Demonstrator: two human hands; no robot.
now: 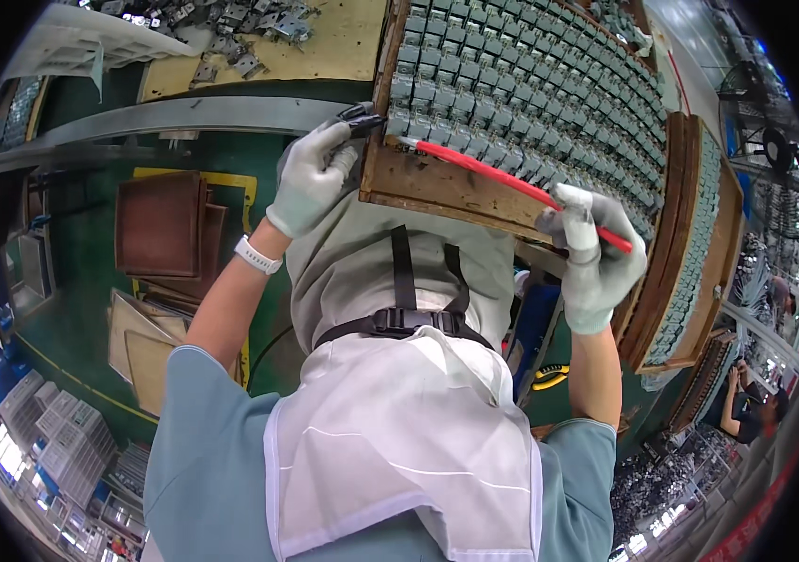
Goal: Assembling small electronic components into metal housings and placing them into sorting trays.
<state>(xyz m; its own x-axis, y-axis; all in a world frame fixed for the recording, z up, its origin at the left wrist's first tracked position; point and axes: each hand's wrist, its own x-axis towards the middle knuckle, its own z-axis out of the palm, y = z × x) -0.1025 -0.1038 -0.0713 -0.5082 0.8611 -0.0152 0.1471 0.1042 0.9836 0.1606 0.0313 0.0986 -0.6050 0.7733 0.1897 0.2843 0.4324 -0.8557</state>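
In my white-gloved right hand (pixel 596 258) is a long, slim red stick (pixel 493 170), the fingers closed around its right part. It slants up to the left, and its pale, thin tip lies over the near left corner of a wooden tray (pixel 446 195). Rows of small grey metal parts (pixel 512 94) fill that tray. My left hand (pixel 313 178), also gloved, is closed on a short black cylindrical thing (pixel 362 122), held beside the same corner. What kind of thing it is, I cannot make out.
A second wooden tray of parts (pixel 685 272) stands at the right. Loose metal pieces (pixel 254 37) lie on a yellowish board (pixel 343 56) at the far left. A metal rail (pixel 202 114) runs left of the tray. Brown panels (pixel 160 225) rest on the green floor.
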